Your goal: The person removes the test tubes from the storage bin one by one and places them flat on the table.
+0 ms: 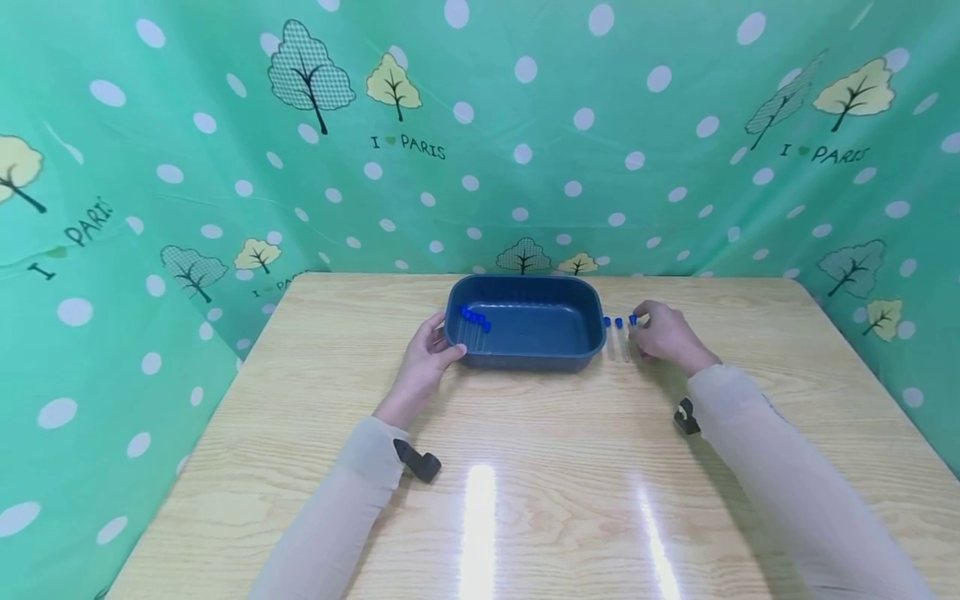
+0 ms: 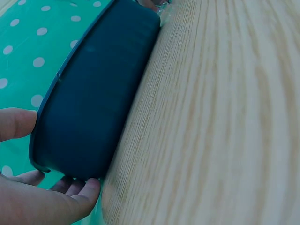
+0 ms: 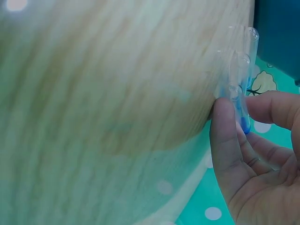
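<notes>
A dark blue plastic basin (image 1: 536,358) sits near the back of the table. My left hand (image 1: 422,367) holds its left end, thumb at the rim and fingers against the outer wall; the left wrist view shows this hand (image 2: 51,199) around the basin's end (image 2: 93,89). Inside, at the left, lie several clear test tubes with blue caps (image 1: 474,317). Right of the basin, two capped test tubes (image 1: 619,337) lie side by side. My right hand (image 1: 667,337) pinches a third test tube (image 3: 241,105) between thumb and fingers, close beside those two.
The light wooden table (image 1: 525,433) reaches back to a green dotted curtain (image 1: 555,175), which also hangs along both sides. Black wrist straps (image 1: 420,461) stick out from both sleeves. Bright light reflections lie on the front of the tabletop.
</notes>
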Available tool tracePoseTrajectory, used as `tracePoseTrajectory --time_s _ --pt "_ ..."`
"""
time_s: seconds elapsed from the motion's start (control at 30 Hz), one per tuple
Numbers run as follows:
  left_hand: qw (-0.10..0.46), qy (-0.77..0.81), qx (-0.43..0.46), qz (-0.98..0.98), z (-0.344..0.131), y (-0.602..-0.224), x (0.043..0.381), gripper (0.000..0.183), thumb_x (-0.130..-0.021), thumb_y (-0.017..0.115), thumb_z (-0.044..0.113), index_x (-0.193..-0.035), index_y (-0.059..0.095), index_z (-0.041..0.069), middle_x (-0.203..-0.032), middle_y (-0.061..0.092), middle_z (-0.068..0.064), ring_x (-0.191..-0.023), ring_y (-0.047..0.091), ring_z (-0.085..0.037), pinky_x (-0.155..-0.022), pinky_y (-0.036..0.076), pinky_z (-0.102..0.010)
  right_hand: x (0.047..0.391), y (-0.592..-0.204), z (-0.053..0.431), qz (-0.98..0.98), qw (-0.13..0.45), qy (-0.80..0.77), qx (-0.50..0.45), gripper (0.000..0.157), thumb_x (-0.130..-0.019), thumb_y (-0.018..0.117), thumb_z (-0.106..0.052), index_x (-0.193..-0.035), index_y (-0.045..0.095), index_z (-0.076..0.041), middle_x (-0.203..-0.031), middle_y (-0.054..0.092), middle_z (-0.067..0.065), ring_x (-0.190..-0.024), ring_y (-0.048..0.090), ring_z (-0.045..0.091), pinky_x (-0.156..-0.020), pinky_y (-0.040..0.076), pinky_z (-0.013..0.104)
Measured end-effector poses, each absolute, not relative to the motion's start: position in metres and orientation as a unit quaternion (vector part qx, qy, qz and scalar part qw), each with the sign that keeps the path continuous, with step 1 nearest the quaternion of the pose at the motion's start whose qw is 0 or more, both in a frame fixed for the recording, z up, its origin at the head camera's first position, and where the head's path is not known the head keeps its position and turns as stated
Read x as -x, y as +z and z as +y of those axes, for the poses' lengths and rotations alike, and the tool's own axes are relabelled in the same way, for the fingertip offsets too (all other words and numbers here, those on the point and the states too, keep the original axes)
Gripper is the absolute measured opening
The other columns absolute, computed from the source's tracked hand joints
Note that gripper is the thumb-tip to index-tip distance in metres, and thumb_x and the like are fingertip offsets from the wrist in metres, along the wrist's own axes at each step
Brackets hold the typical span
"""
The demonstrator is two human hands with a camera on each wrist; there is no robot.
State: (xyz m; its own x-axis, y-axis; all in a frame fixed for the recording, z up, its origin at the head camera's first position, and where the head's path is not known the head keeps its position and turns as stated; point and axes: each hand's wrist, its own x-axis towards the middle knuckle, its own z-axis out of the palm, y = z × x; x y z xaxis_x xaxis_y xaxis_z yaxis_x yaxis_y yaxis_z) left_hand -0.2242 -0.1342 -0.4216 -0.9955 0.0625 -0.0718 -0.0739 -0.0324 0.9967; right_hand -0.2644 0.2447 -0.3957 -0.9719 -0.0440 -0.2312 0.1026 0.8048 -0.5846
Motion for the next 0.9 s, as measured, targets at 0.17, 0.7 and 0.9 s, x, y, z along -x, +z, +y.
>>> tracePoseTrajectory --time_s 0.17,0.7,0.9 --pt "0.043 0.718 0.005 0.695 -0.1339 -0.4224 0.2244 0.071 -0.085 0.065 -0.002 -0.147 0.033 0.012 -0.143 0.040 -0.021 -0.131 0.042 -0.032 -0.105 0.042 -0.040 0.2655 -0.3986 0.2470 0.942 0.118 -0.314 -0.019 0.051 -0.092 0.053 -0.009 -0.137 0.035 0.008 -0.084 0.061 0.015 -0.065 0.062 0.023 -0.060 0.054 0.032" --pt "0.044 0.716 0.002 0.696 -0.1345 -0.4227 0.2250 0.070 -0.086 0.064 -0.001 -0.147 0.032 0.011 -0.144 0.039 -0.020 -0.132 0.040 -0.032 -0.105 0.041 -0.041 0.2700 -0.4016 0.2480 0.947 0.121 -0.297 -0.007 0.052 -0.090 0.051 -0.008 -0.136 0.036 0.010 -0.069 0.060 0.012 -0.058 0.060 0.021 -0.054 0.051 0.030" --pt "0.042 0.719 0.008 0.694 -0.1344 -0.4245 0.2256 0.071 -0.085 0.065 -0.002 -0.147 0.033 0.012 -0.143 0.040 -0.020 -0.131 0.042 -0.032 -0.104 0.042 -0.040 0.2711 -0.4027 0.2474 0.947 0.124 -0.296 -0.002 0.052 -0.091 0.051 -0.008 -0.136 0.035 0.011 -0.067 0.060 0.011 -0.057 0.059 0.021 -0.053 0.051 0.030"
